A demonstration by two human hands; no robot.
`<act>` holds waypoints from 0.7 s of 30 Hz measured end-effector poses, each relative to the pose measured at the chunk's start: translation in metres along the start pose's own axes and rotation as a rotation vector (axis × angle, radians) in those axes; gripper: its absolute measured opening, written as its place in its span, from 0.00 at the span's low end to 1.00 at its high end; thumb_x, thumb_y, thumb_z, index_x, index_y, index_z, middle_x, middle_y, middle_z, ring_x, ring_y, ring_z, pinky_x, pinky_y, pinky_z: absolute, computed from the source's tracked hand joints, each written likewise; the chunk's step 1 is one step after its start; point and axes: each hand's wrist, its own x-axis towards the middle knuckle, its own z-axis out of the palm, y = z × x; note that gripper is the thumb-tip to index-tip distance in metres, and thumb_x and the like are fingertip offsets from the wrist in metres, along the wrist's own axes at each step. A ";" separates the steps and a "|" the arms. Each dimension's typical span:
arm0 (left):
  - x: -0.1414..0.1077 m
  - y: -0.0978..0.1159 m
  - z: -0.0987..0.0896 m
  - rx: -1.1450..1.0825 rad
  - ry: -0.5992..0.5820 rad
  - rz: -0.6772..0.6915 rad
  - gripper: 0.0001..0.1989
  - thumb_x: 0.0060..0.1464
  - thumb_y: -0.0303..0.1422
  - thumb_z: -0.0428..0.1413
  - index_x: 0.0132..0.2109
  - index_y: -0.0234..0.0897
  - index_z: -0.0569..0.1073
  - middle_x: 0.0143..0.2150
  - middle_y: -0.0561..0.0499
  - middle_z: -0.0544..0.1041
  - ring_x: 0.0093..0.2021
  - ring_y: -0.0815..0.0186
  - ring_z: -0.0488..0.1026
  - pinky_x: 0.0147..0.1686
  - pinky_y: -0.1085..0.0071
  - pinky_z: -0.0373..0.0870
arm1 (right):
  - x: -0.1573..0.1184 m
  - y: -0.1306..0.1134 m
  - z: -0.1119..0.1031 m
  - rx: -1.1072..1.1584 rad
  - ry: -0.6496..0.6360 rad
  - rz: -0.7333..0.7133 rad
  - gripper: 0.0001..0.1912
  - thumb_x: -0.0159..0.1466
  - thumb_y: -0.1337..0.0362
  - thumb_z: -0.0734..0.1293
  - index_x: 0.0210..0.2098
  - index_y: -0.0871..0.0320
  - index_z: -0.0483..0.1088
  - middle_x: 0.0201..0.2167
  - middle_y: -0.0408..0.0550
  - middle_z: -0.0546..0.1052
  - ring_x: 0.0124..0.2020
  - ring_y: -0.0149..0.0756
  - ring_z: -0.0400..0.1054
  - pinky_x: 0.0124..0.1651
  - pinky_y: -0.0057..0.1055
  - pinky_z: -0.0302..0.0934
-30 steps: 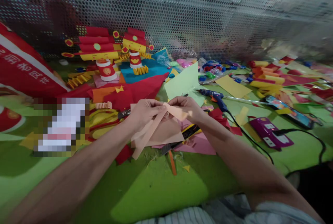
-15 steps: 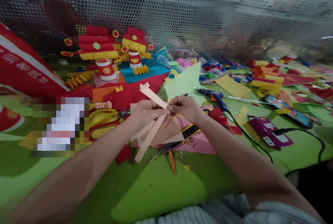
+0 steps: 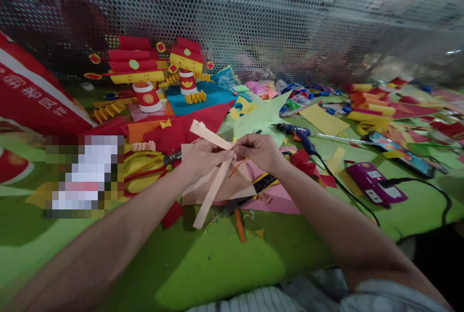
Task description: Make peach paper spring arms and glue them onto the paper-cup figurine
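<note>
Peach strips meeting in a two-hand pinch, loose ends on the left

I'm watching remotely and seeing both hands working at one spot. The left hand (image 3: 203, 158) is pinching the strips from the left, thumb lying near the lower one; the right hand (image 3: 261, 151) is closing thumb and fingers on the same junction from the right. Exact fingertip contact is hiding between the hands, so I'm not telling which finger is pressing which layer.

Key relation: the upper strip (image 3: 209, 134) is running from the grip away and left, past the left fingers; the lower strip (image 3: 213, 193) is running from the grip toward the body, also slanting left. Their long axes are forming a sideways V, opening left, its point sitting in the pinch. The left hand is lying nearer to both free ends; the right is staying nearer the point only. Whether they're two strips or one folded, I'm not managing to tell.

Under the grip a peach sheet (image 3: 235, 190) is lying flat. Left of the grip, yellow-and-red-handled scissors (image 3: 147, 159) are resting; right of it, a blue glue gun (image 3: 303, 135) is lying.
</note>
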 end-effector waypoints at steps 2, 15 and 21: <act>-0.001 0.001 -0.001 0.074 -0.002 0.020 0.10 0.43 0.36 0.60 0.31 0.33 0.78 0.27 0.48 0.79 0.31 0.61 0.76 0.30 0.69 0.72 | 0.000 0.000 0.000 0.010 0.003 -0.002 0.20 0.40 0.50 0.74 0.21 0.60 0.70 0.16 0.40 0.71 0.18 0.28 0.68 0.24 0.26 0.64; -0.004 0.005 0.005 -0.031 0.066 -0.013 0.09 0.42 0.35 0.59 0.29 0.33 0.77 0.26 0.49 0.78 0.28 0.63 0.75 0.30 0.68 0.72 | -0.002 -0.002 0.006 0.086 0.024 0.008 0.25 0.39 0.45 0.73 0.21 0.60 0.67 0.15 0.40 0.70 0.18 0.27 0.67 0.23 0.25 0.64; -0.005 0.006 0.010 -0.224 0.096 -0.061 0.08 0.40 0.34 0.60 0.28 0.32 0.78 0.25 0.49 0.78 0.26 0.64 0.74 0.29 0.67 0.72 | -0.004 0.002 0.009 0.028 0.010 -0.083 0.23 0.45 0.44 0.70 0.23 0.59 0.66 0.17 0.41 0.70 0.19 0.28 0.67 0.23 0.27 0.64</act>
